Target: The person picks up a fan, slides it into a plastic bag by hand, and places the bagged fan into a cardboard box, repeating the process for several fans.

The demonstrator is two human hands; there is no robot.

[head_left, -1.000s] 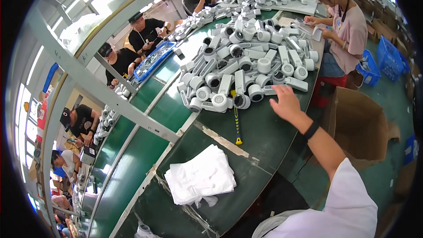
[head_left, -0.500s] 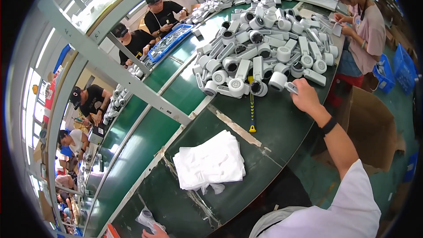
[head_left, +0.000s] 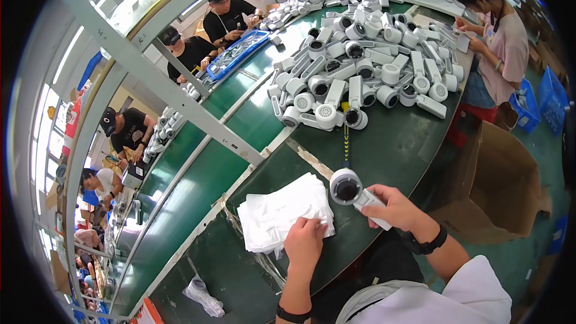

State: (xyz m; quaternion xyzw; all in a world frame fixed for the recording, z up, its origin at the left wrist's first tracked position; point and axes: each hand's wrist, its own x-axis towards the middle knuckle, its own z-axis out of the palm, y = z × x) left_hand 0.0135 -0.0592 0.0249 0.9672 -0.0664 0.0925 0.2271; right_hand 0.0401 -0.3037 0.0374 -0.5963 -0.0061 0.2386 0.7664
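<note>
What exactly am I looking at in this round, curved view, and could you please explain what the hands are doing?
There is no machine here: this is one person working bare-handed. The view comes from a camera worn on the head, looking down; its fisheye lens bends straight edges. The right hand holds a round-headed, grey-white device by its handle. The left hand touches the right side of a white stack. On the dark green table also lie a big pile of similar devices, a yellow-and-dark tool, partly hidden, and some crumpled translucent plastic. Other people work nearby.
</note>
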